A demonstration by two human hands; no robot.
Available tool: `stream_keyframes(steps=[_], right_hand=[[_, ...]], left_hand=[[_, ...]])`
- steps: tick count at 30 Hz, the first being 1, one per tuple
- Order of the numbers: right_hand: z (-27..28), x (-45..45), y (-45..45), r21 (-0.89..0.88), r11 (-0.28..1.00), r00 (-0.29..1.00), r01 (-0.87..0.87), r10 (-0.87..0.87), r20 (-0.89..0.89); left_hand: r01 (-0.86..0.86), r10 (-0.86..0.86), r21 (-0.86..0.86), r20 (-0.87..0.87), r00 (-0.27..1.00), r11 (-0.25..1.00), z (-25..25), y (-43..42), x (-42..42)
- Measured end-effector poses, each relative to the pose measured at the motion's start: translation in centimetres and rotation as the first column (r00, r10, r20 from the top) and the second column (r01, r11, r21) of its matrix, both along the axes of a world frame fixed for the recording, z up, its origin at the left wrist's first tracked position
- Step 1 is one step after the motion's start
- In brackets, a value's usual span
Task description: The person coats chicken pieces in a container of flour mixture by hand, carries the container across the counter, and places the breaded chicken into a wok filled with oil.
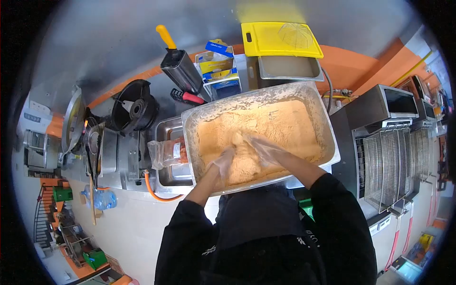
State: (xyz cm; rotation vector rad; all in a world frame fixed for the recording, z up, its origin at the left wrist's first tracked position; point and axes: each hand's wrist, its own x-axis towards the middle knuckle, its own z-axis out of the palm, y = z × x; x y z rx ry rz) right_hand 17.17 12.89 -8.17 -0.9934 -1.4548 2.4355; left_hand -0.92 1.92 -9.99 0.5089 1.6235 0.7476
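Observation:
A deep metal pan [327, 142] holds a thick bed of pale orange breading flour [285, 118]. Both of my hands wear clear plastic gloves and are down in this flour. My left hand [223, 162] is cupped at the left of a heaped mound, its fingers pointing away from me. Across the mound, my right hand [263, 149] lies with its fingers stretched out and partly dusted. Between the fingertips is a small flour-coated lump [237, 138]; whether either hand touches it, I cannot tell. Flour hides part of the fingers.
Left of the pan, a plastic bag of reddish food [168, 153] lies over a steel sink tray [164, 178]. Behind stand blue-yellow boxes [221, 76], a knife holder [183, 69], red-handled tongs [190, 98] and a yellow cutting board [280, 40]. Fryer baskets [387, 161] are at right.

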Motion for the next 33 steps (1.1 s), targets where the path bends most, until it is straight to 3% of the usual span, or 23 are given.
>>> stream_keyframes(steps=[1,3,6,7,8,10,11,13,14,15,16,17,18,19,21,22,24,26,27,30,31,32,33], right_hand=[[0.3,0.0,0.2,0.014,0.998,0.998,0.059,-0.058,-0.029],[2.8,1.3,0.6,0.02,0.99,0.989,0.138,-0.137,-0.048],[-0.1,4.5,3.0,0.214,0.958,0.982,-0.19,0.185,0.044],[-0.8,3.9,2.1,0.235,0.938,0.959,-0.255,0.215,0.184],[-1.4,3.6,1.3,0.22,0.934,0.952,-0.282,0.244,0.185],[1.0,2.0,-0.6,0.189,0.923,0.935,-0.335,0.302,0.185],[2.2,0.6,-1.3,0.144,0.952,0.962,-0.27,0.261,0.081],[2.4,-0.3,-0.5,-0.001,0.982,0.981,-0.189,0.189,0.049],[2.2,-0.5,0.9,-0.094,0.982,0.977,-0.166,0.177,0.123],[2.6,0.0,1.5,-0.036,0.986,0.987,-0.16,0.161,0.01],[3.3,0.4,2.1,0.015,0.989,0.983,-0.147,0.148,-0.106],[4.4,2.1,2.4,0.207,0.974,0.901,-0.096,0.173,-0.397],[4.4,3.3,2.4,0.329,0.937,0.858,-0.118,0.263,-0.442],[4.3,4.4,2.4,0.441,0.889,0.807,-0.119,0.346,-0.479],[-0.1,5.5,1.9,0.516,0.76,0.849,-0.396,0.517,-0.11],[-3.1,5.9,1.4,0.505,0.681,0.815,-0.531,0.573,0.084],[-10.5,5.3,-0.4,0.676,0.474,0.749,-0.565,0.639,0.177],[-5.8,2.5,-1.9,0.643,0.217,0.592,-0.734,0.668,0.451],[-3.8,1.3,-2.3,0.635,0.183,0.58,-0.751,0.644,0.5],[2.4,0.8,-0.4,0.699,0.444,0.807,-0.56,0.484,0.339],[4.5,1.0,0.5,0.738,0.518,0.886,-0.433,0.394,0.243],[5.9,1.0,1.0,0.824,0.482,0.95,-0.298,0.231,0.209],[5.7,1.5,2.4,0.81,0.577,0.973,-0.109,0.228,-0.031]], left_hand=[[-0.09,0.088,0.026,0.073,0.993,0.996,1.1,0.1,-0.2],[-0.073,0.074,0.039,-0.029,0.997,0.997,1.3,-0.1,-1.5],[0.21,-0.224,-0.079,-0.404,0.887,0.974,-0.3,-1.0,-3.7],[0.277,-0.31,-0.139,-0.468,0.828,0.951,-0.8,-1.4,-3.7],[0.287,-0.325,-0.152,-0.473,0.819,0.946,-1.6,-1.5,-3.4],[0.138,-0.154,-0.07,-0.329,0.932,0.988,-1.7,-1.0,-2.1],[0.011,-0.017,-0.029,-0.207,0.978,1.0,-1.4,-0.3,-1.5],[-0.233,0.232,0.044,0.028,0.972,0.971,0.2,0.9,-1.2],[-0.321,0.313,0.07,0.107,0.944,0.944,0.9,1.3,-1.3],[-0.359,0.347,0.094,0.12,0.93,0.929,1.5,1.4,-1.6],[-0.307,0.302,0.104,0.063,0.951,0.946,1.7,1.3,-2.3],[-0.155,0.163,0.087,-0.092,0.982,0.984,1.9,0.7,-3.2],[0.116,-0.113,-0.012,-0.327,0.938,0.993,1.9,-0.1,-3.9],[0.344,-0.376,-0.159,-0.493,0.785,0.926,1.9,-1.2,-4.1],[0.608,-0.689,-0.356,-0.528,0.496,0.71,2.2,-3.2,-3.3],[0.684,-0.753,-0.366,-0.5,0.427,0.631,2.2,-3.9,-2.2],[0.765,-0.783,-0.274,-0.441,0.439,0.583,1.5,-4.2,0.4],[0.737,-0.725,-0.111,-0.325,0.607,0.666,0.5,-4.0,1.7],[0.661,-0.647,-0.046,-0.268,0.714,0.749,0.7,-4.0,1.8],[0.262,-0.258,0.024,-0.118,0.959,0.965,3.2,-3.0,1.1],[-0.046,0.047,-0.062,0.008,0.999,0.997,6.8,-1.6,1.2],[-0.338,0.36,-0.184,0.103,0.927,0.923,8.7,-0.6,1.3],[-0.197,0.197,-0.056,-0.006,0.98,0.979,5.7,-0.6,-1.3]])
